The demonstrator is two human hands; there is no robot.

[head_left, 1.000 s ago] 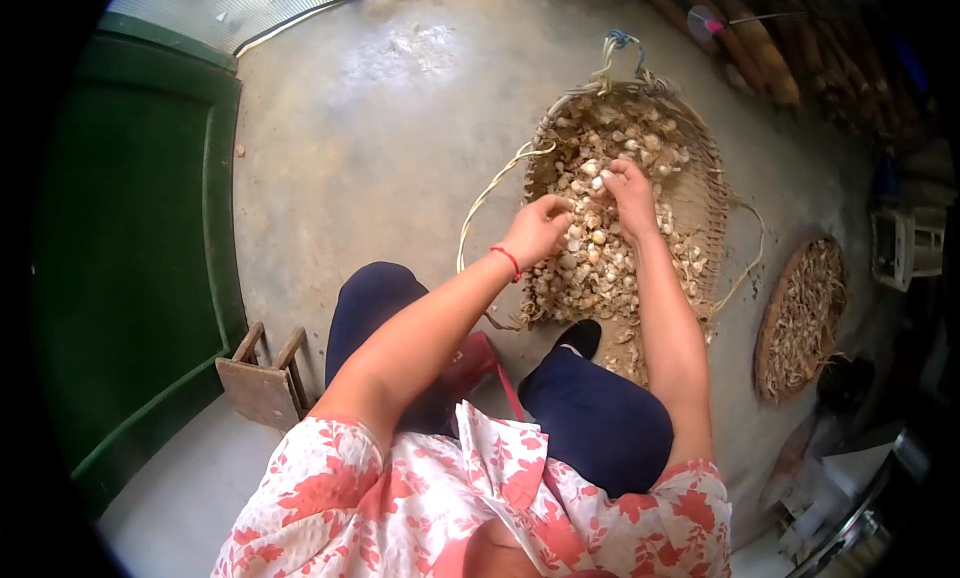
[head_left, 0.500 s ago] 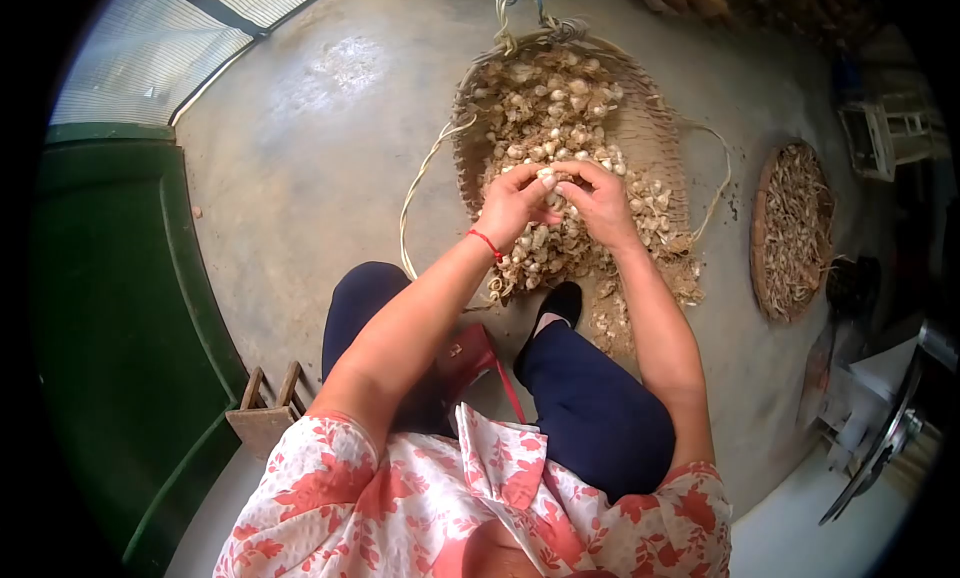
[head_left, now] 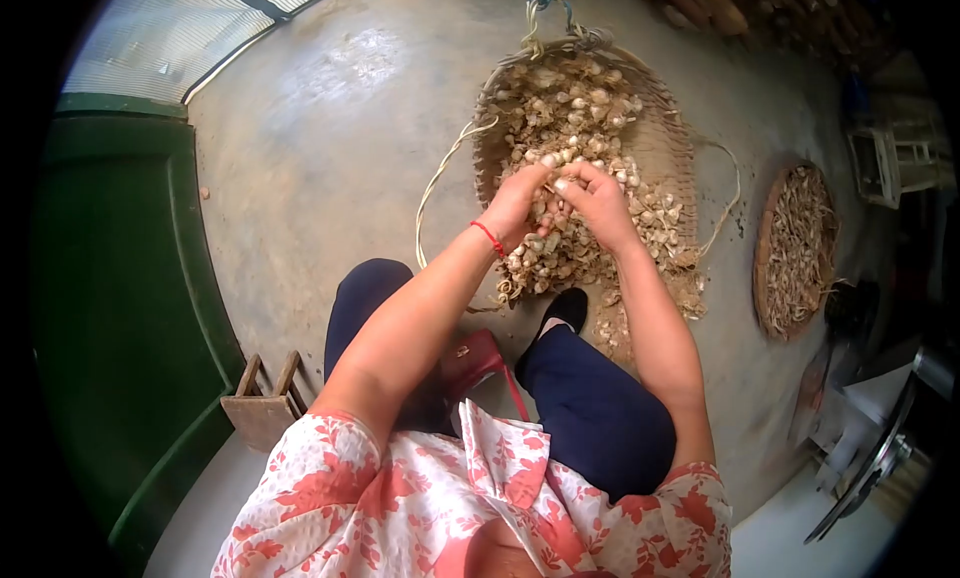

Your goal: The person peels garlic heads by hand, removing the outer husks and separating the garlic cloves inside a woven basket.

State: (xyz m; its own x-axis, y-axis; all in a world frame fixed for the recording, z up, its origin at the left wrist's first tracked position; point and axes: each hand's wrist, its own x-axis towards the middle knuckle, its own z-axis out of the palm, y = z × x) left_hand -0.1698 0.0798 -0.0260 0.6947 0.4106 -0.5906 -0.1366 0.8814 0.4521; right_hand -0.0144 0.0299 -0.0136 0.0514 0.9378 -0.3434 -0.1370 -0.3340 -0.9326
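Observation:
A woven basket [head_left: 660,143] lies on the floor in front of me, heaped with dry, pale garlic bulbs [head_left: 585,113]. Over the middle of the heap my two hands almost meet. My left hand [head_left: 522,206], with a red cord at the wrist, is curled with its thumb up, around garlic mostly hidden by the fingers. Facing it, my right hand [head_left: 600,206] is closed in a pinch against the same garlic, thumb and forefinger bent. Loose skins and dirt spill from the basket's near end by my dark shoe [head_left: 567,306].
To the right stands a round flat basket [head_left: 770,253] of dry stalks. Rope handles [head_left: 438,178] loop out from the big basket's sides. A small wooden stool [head_left: 262,416] is by the green door [head_left: 115,308] at left. A red bag [head_left: 475,360] lies between my legs.
The pale bulb that showed between my thumbs is now mostly hidden. My left fingers have spread a little beneath, and my right hand has turned slightly. The view has shifted slightly.

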